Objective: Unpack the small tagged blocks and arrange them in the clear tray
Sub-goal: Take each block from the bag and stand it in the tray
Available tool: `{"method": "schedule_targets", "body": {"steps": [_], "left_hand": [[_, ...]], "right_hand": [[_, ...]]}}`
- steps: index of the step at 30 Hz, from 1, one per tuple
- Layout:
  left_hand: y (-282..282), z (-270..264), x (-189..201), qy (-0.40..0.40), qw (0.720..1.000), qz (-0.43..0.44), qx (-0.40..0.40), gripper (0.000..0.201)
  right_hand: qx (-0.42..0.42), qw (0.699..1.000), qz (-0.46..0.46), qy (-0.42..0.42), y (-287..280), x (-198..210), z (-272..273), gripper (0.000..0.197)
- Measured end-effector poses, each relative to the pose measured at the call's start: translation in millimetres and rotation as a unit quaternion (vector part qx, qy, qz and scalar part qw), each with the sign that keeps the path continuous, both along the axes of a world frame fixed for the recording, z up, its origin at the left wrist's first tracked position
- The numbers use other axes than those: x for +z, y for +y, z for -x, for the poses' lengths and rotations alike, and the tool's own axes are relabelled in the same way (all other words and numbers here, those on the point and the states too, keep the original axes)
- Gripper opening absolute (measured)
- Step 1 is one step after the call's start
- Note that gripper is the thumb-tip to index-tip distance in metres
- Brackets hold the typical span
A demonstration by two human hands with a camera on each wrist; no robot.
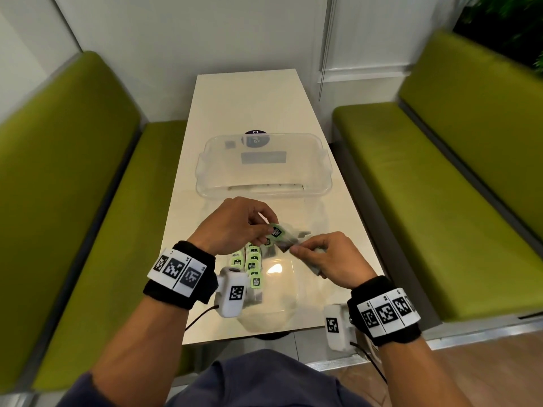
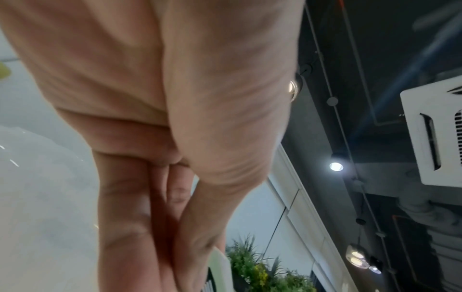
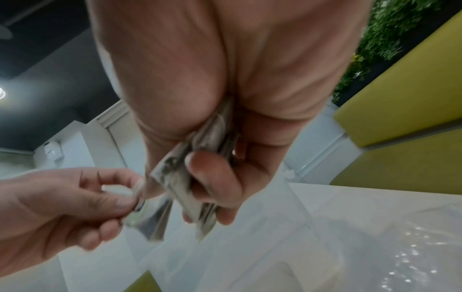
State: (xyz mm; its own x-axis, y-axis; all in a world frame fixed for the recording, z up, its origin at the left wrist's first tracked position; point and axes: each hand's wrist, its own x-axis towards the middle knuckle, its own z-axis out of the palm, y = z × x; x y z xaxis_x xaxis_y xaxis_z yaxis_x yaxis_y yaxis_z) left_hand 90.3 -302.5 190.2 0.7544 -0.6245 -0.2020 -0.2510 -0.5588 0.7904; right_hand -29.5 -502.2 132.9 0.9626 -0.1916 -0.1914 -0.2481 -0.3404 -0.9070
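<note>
In the head view my left hand (image 1: 266, 230) pinches a small block with a pale green tag (image 1: 276, 231) above the table. My right hand (image 1: 296, 249) pinches the block's clear wrapper (image 1: 289, 245) from the other side. The right wrist view shows my right hand (image 3: 175, 177) gripping a bunch of crumpled wrappers (image 3: 180, 189) between thumb and fingers, with the left hand (image 3: 130, 197) just beside it. Several tagged blocks (image 1: 253, 264) lie in rows under my left wrist. The clear tray (image 1: 202, 171) stands farther back on the table. The left wrist view shows only my palm and the tag's edge (image 2: 220, 272).
The white table (image 1: 249, 98) is narrow, with green benches on the left (image 1: 73, 186) and right (image 1: 440, 201). A dark round sticker (image 1: 255, 133) shows behind the tray. Clear plastic film (image 1: 279, 289) lies on the table near the front edge.
</note>
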Motion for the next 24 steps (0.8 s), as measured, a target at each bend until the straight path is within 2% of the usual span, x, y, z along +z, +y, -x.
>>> {"method": "schedule_targets", "body": {"steps": [3,7,14,19,24], "left_hand": [[1,-18,-15,-0.035,0.998,-0.047,0.026,0.009],[-6,-36,-54,-0.088,0.985,-0.146,0.01,0.013],[-39,-50,-122,-0.119,0.956,-0.266,-0.033,0.014],[-52,-58,-145,-0.13,0.947,-0.287,-0.059,0.019],[-58,-64,-155,-0.139,0.946,-0.288,-0.051,0.026]], "right_hand": [[-0.07,0.997,0.009,-0.016,-19,-5,6,0.024],[-0.13,0.991,-0.022,-0.035,-37,-8,13,0.016],[-0.138,0.988,-0.058,-0.034,-45,-17,20,0.018],[-0.129,0.989,-0.069,-0.027,-49,-20,21,0.021],[-0.131,0.988,-0.076,-0.021,-54,-22,21,0.023]]}}
